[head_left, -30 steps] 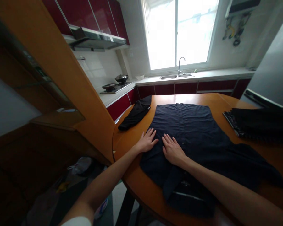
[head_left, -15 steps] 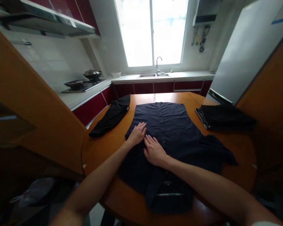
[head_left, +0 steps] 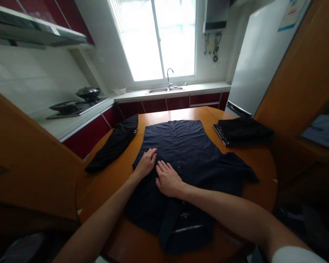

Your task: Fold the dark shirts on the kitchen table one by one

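Collar end nearest, seeing a navy button-front shirt (head_left: 197, 157) lying spread out, placket up, on a wooden table (head_left: 120, 170) with a curved edge. Resting the right hand (head_left: 169, 179) flat on it, palm down, left of the button line, spreading the fingers only slightly and gripping no cloth. Laying the left hand (head_left: 146, 163) open too, just beside and a little farther forward, pressing palm down near the shirt's left side, bending the fingers gently. Pointing both sets of fingertips away, leaving a small gap between the hands. Seeing one sleeve (head_left: 239, 166) reaching out to the right. Finding a dark garment with pale stripes (head_left: 113, 148) lying along the table's left side, and a stack of folded black clothes (head_left: 244, 130) sitting at the right. Looking farther, noticing a refrigerator (head_left: 259, 58) standing right, a lidded wok (head_left: 88, 93) sitting on the gas hob (head_left: 82, 108) at left, and a faucet (head_left: 169, 78) rising behind the sink (head_left: 157, 90), below a bright window (head_left: 175, 40).
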`<state>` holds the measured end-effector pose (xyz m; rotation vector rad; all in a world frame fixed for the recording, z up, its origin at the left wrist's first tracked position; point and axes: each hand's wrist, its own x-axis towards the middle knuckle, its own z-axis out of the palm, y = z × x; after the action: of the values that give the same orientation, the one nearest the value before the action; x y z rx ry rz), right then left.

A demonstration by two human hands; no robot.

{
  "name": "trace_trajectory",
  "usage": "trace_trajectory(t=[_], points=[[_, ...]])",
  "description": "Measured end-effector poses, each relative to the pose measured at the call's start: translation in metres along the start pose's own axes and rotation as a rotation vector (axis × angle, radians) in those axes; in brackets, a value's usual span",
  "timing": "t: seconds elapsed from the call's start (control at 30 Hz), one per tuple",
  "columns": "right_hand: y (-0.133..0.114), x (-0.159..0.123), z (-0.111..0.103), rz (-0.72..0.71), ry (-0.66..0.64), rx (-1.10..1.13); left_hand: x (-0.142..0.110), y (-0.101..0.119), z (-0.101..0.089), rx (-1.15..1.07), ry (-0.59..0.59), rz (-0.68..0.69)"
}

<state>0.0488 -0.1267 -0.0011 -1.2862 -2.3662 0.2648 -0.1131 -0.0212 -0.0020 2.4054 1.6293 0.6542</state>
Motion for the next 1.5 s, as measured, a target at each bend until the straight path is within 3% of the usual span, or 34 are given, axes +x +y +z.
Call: trace_trajectory(t=[0.27, 1.5], points=[[-0.002, 0.001, -0.002, 0.008, 0.000, 0.003, -0.004, -0.012, -0.003, 0.273, -0.160, 0.022], [-0.001, 0.001, -0.001, -0.004, 0.021, 0.023, 0.002, -0.023, 0.002, 0.254, -0.190, 0.048]])
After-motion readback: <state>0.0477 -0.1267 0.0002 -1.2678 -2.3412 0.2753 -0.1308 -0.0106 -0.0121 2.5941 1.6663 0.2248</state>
